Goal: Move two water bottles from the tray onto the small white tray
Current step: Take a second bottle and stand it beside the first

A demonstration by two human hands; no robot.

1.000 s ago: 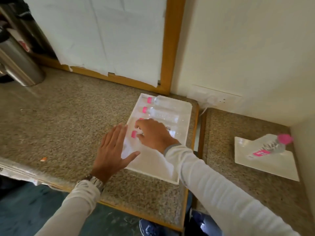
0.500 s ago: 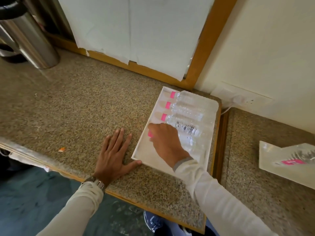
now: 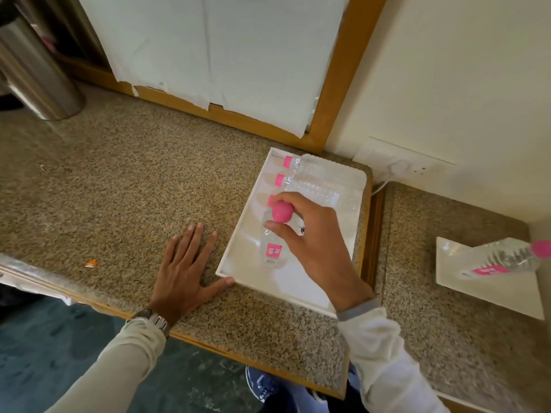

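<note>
My right hand (image 3: 313, 245) grips a clear water bottle (image 3: 273, 248) with a pink cap and pink label by its neck, holding it upright above the large white tray (image 3: 298, 290). Three more pink-capped bottles (image 3: 310, 181) lie side by side at the tray's far end, the nearest one partly hidden by my hand. My left hand (image 3: 185, 272) rests flat on the granite counter, its thumb touching the tray's near left corner. On the small white tray (image 3: 489, 290) at the right lies another water bottle (image 3: 507, 259).
A steel cylinder (image 3: 35, 73) stands at the far left of the counter. A paper-covered wooden frame (image 3: 337, 84) runs along the back. A wall socket with a plug (image 3: 402, 168) sits behind the tray. A gap (image 3: 377, 234) separates the two counters. An orange scrap (image 3: 91, 263) lies near the front edge.
My right hand has closed on the nearest bottle and lifted it upright off the large tray. My left hand has stayed flat beside the tray.
</note>
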